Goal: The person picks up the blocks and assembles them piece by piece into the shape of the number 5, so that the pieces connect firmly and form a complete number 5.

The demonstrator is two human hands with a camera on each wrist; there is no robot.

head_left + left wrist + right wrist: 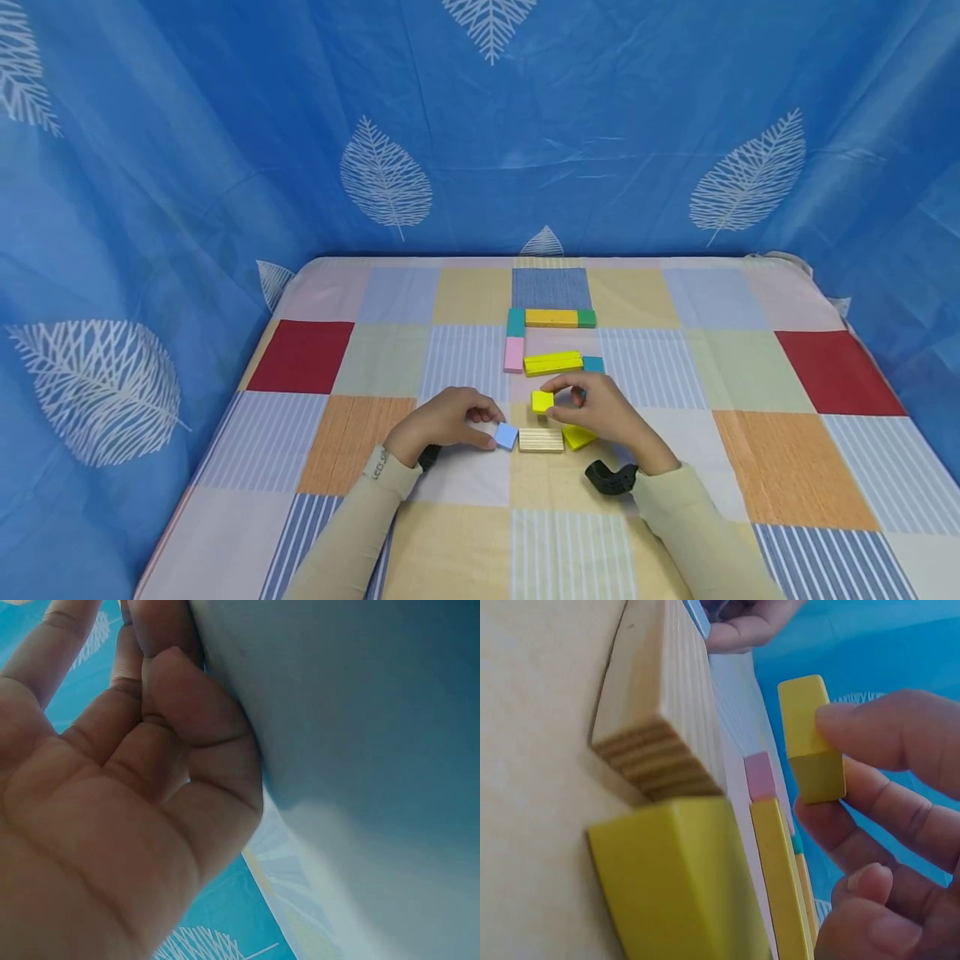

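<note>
Between thumb and fingertips, my left hand (450,423) pinches a light blue block (506,436) at the left end of a plain wooden block (541,440). The left wrist view shows that palm and its bent fingers, but I cannot make out the block there. My right hand (603,408) holds a small yellow block (810,739) by its sides, raised over the cloth behind the wooden block. Below this hand lies another yellow block (667,877), angled against the wooden block's right end and partly covered in the head view.
Farther back, a teal block (516,322) and a pink block (513,354) form a column. An orange-yellow bar (551,317) and a green block (587,317) run right from its top. Yellow bars (552,363) and a blue block (593,364) lie nearer. Blue curtains (570,167) surround the patchwork-covered table (637,550).
</note>
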